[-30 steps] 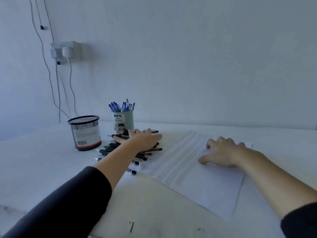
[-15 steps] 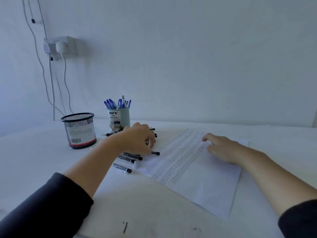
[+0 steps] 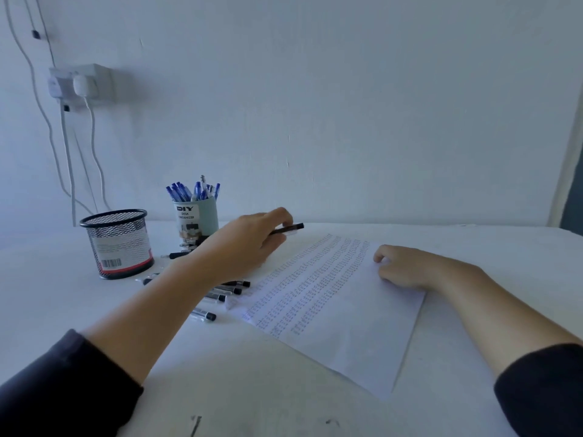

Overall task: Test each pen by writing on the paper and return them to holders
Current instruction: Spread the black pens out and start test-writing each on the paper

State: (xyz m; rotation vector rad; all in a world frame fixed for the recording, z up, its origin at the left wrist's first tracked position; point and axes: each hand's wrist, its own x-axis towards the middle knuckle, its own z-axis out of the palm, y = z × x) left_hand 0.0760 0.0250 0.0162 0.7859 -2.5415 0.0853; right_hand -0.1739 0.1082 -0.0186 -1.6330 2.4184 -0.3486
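Observation:
My left hand (image 3: 249, 241) pinches a black pen (image 3: 288, 229) and holds it above the table, its tip pointing right over the paper's far corner. Several black pens (image 3: 225, 290) lie in a pile on the table under my left forearm. A white paper (image 3: 340, 313) covered with rows of small writing lies in the middle. On the paper's right part rests my right hand (image 3: 407, 268), fingers loosely curled. A black mesh holder (image 3: 118, 244) stands at the left. Beside it a pale green holder (image 3: 197, 220) carries several blue pens (image 3: 192, 191).
The white table (image 3: 252, 389) runs up to a white wall. A wall socket (image 3: 82, 83) with plugs and hanging cables sits at the upper left. Dark scuff marks show on the table near its front edge.
My left hand closed on a black pen from the pile and lifted it up and to the right. My right hand's fingers curled in and shifted slightly on the paper.

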